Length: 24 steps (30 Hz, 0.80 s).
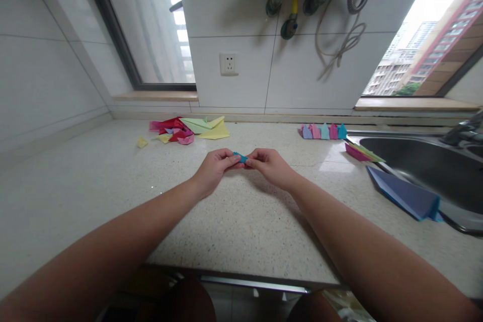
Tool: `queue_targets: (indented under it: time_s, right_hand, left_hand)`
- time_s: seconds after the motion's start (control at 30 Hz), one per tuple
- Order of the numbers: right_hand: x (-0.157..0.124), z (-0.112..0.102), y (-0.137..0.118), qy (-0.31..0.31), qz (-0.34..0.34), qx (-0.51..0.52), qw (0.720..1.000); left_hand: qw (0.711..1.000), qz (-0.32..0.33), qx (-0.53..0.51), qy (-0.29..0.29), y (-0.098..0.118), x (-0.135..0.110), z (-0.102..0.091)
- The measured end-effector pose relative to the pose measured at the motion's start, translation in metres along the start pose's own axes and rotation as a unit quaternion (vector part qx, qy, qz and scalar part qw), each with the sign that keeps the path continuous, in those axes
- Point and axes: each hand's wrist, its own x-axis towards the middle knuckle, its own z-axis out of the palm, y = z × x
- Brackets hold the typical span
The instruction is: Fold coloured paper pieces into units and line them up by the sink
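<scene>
A small folded piece of blue paper (240,157) is held just above the countertop, between my two hands. My left hand (217,167) pinches its left end, thumb on top. On the other end, my right hand (270,167) grips it between thumb and fingers. Part of the paper is hidden behind the fingertips. Beyond my right hand, a row of small folded paper pieces (324,132) in purple, pink, light blue and teal stands near the wall. To the left lie loose folded papers (177,130) in red, pink, green and yellow.
A steel sink (411,156) is set in the right of the speckled countertop (226,226). Beside its rim lie blue-purple folded sheets (405,192) and a pink and green paper stack (362,153). A small yellow scrap (142,142) lies at left. Pipes and a socket (228,64) are on the wall.
</scene>
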Motion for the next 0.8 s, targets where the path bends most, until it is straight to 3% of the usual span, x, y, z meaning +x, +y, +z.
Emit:
queue_targets:
  time_s: [0.37, 0.5, 0.8]
  right_hand:
    - [-0.002, 0.004, -0.007, 0.058, -0.039, -0.070, 0.995]
    - [-0.003, 0.007, -0.004, 0.061, -0.066, 0.044, 0.995]
    - [-0.001, 0.013, 0.003, 0.032, -0.003, 0.253, 0.967]
  left_hand:
    - [1.000, 0.017, 0.007, 0.014, 0.004, 0.001, 0.002]
    - [0.998, 0.030, 0.063, 0.000, 0.003, -0.001, 0.001]
    - [0.996, -0.035, 0.083, -0.024, 0.000, -0.002, 0.002]
